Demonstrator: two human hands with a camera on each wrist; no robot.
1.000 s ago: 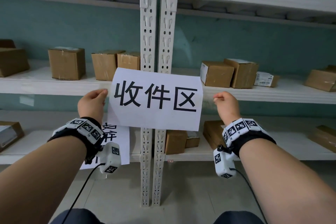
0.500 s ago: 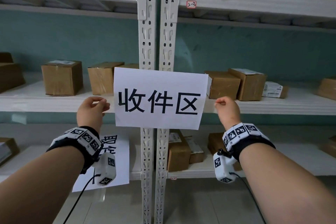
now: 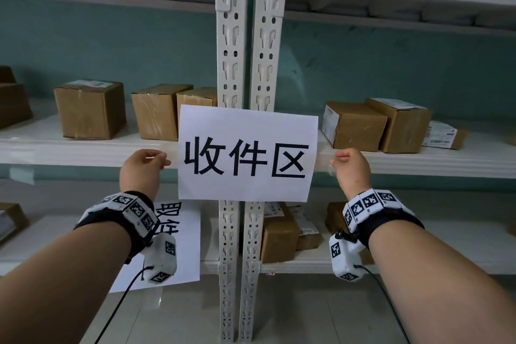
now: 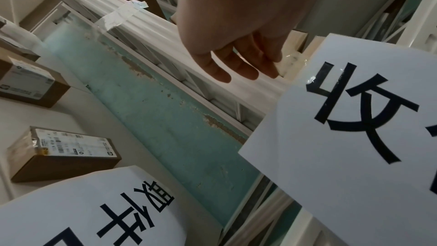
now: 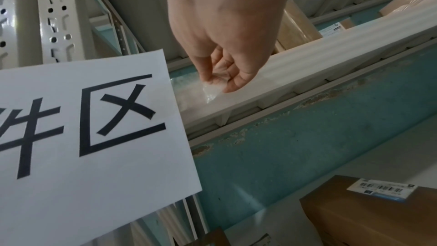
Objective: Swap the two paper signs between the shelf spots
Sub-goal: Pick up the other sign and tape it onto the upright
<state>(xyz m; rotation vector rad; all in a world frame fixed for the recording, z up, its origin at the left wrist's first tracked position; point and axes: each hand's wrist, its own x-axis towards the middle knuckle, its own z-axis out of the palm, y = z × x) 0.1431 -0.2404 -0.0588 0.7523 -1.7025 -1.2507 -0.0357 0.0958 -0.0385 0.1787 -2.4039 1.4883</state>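
Observation:
A white paper sign (image 3: pixel 247 155) with three black characters hangs level across the two shelf uprights (image 3: pixel 245 64), at the middle shelf edge (image 3: pixel 418 160). My left hand (image 3: pixel 145 166) is at its left edge, fingers fairly straight, tips touching clear tape at the sign's corner (image 4: pixel 293 57). My right hand (image 3: pixel 350 166) is at the right edge and pinches a crumpled strip of clear tape (image 5: pixel 212 84) against the shelf edge. The second sign (image 3: pixel 185 234) hangs from the lower left shelf, partly hidden behind my left wrist; it also shows in the left wrist view (image 4: pixel 82 212).
Cardboard boxes stand on the middle shelf left (image 3: pixel 89 109) and right (image 3: pixel 354 126) of the uprights, with more on the lower shelf (image 3: pixel 279 232). A leftover tape strip (image 4: pixel 118 16) sticks to the shelf edge further left. Tiled floor lies below.
The sign has gone from slightly tilted to level against the middle shelf edge. My left hand has let go of the paper's edge and now touches the tape beside it.

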